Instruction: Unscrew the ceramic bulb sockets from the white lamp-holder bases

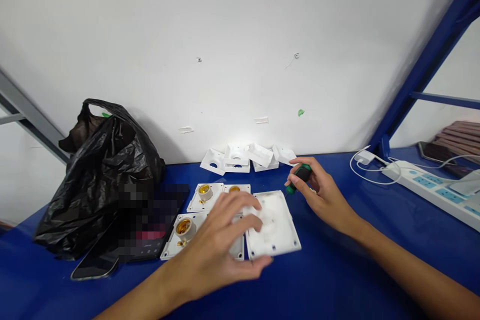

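Observation:
My right hand (318,190) grips a screwdriver (301,174) with a green and black handle, its thin shaft pointing down toward the table. Just left of that tip lies a white square plate (275,225), flat side up, with small holes along its edges. Over the plate's left side hovers my left hand (225,240), fingers curved and apart with nothing between them. Partly hidden behind this hand are several white lamp holder bases; one lamp holder (185,227) at the front left shows a brass-coloured threaded socket, and another lamp holder (204,192) sits behind it.
Several white square covers (237,155) with round openings are piled against the wall. A black plastic bag (108,175) stands at the left, beside a dark tablet (150,230) and a phone (95,260). A white power strip (435,190) with cables lies at the right.

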`<state>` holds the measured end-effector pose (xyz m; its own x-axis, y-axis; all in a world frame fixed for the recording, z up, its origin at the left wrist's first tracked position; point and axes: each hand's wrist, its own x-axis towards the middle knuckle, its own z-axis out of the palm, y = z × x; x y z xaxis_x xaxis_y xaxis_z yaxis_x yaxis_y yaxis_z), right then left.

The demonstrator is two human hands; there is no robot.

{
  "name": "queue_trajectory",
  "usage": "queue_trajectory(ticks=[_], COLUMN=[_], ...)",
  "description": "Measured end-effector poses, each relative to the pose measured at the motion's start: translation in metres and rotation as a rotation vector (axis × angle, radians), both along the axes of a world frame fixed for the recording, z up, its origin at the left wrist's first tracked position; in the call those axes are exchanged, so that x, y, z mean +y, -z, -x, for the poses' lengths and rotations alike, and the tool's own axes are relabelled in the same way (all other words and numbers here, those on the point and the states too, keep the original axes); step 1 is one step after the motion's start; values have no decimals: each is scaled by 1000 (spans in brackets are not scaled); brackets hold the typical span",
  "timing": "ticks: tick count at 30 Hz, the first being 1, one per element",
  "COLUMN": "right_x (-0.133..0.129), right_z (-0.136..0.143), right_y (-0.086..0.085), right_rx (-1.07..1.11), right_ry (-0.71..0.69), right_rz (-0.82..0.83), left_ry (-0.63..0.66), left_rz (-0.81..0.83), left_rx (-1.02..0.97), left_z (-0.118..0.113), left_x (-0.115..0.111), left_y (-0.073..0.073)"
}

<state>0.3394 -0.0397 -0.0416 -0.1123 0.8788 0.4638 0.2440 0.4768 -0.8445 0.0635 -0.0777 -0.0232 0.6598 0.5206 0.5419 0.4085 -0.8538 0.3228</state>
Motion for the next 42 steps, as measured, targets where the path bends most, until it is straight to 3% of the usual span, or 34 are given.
queue_trajectory(ticks=[2,5,11,14,17,25,31,37,42], right_x=[2,5,13,18,22,19,13,-7,-27], right_z=[-1,-1,-10,-16,-18,-11,-6,5,13], right_y=[-2,-5,-10,-9,-6,-3,-4,-9,-4], right_rx=[28,75,219,258,267,268,280,240,76], right_ry=[-38,-102,-19,28,52,47,67,44,-45], right_rz=[75,165,177,167,170,148,38,-103,-198], left_ry=[-94,-238,-223,-158,-107,-15,-169,-195,-131], left_rz=[-66,17,82,116,138,99,19,205,403], left_rx=[-96,18,219,311,350,415,267,169,6], left_z=[2,-4,-37,-49,-56,-53,-45,-45,-48], left_x=[12,33,76,86,76,13,-4,-12,-17], left_y=[-3,0,11,11,11,18,35,38,40])
